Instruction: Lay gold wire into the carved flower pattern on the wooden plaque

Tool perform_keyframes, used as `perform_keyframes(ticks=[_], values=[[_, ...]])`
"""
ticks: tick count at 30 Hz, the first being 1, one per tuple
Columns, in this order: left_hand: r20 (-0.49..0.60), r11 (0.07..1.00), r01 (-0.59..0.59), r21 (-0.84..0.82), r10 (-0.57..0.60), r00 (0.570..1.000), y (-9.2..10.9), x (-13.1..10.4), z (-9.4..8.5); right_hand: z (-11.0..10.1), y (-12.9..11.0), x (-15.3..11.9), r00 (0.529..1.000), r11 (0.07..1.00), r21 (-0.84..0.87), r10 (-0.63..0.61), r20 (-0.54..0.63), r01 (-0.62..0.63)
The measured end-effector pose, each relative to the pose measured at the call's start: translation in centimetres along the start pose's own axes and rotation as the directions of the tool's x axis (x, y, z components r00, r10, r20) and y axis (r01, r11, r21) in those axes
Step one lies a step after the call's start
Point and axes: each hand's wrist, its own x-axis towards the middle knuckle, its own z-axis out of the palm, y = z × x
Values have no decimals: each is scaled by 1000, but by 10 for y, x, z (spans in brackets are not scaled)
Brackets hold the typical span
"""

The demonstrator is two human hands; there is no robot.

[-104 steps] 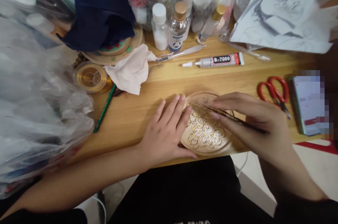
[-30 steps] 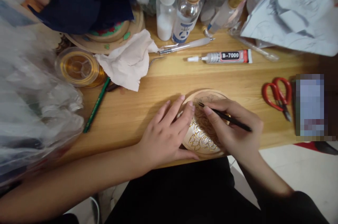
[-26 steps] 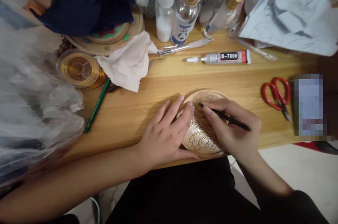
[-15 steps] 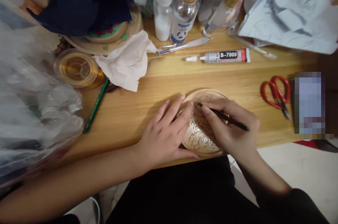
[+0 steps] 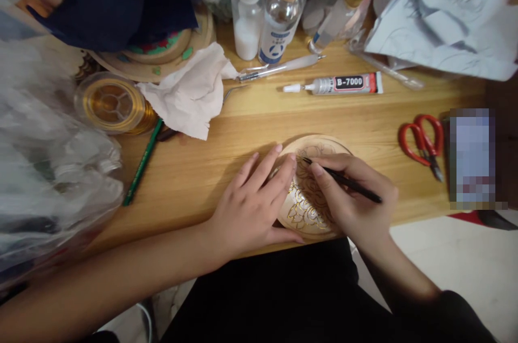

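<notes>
A round wooden disc [image 5: 301, 219] lies at the table's front edge, with a flower pattern in gold outline on its lower part and thin dark drawn lines near its top. My left hand [image 5: 253, 205] rests on its left side, fingers spread, thumb along the lower rim. Between the thumb and fingers of my right hand [image 5: 356, 197] is a thin black tool [image 5: 356, 185], slanted, its fine tip over the upper part of the disc close to my left index finger. Whether the tip touches the surface cannot be made out.
Behind the disc lies a glue tube [image 5: 350, 83]; red-handled cutters [image 5: 423, 143] and a blurred-out device [image 5: 472, 157] are at right. At left are a green pencil [image 5: 142, 165], gold wire spool [image 5: 111, 103], crumpled tissue [image 5: 190, 92] and plastic bags [image 5: 56, 159]. Bottles [image 5: 279, 25] stand behind.
The view has shifted slightly, so the objects at the back and left sit a little further left and up. Both hands stay at the disc, nearly unmoved, the black tool still held.
</notes>
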Motion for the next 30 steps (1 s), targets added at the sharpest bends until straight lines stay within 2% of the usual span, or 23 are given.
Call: perform_keyframes(ticks=[13,23,27,30], values=[[2,1000,9,-12,-9,1000,1,0,0,3,-9,-1,1000,994,-111,-1,-12,0],[-6,999,39,-34,-39,999,2,1,0,19,-20,-7,990,962,-270,-68,-126,32],[2,1000,30,-1,-30,1000,3,0,-1,13,-20,-8,992,982,-189,-34,-123,11],[10,999,13,46,-13,1000,3,-1,0,0,-16,-5,979,997,-49,43,-199,-54]])
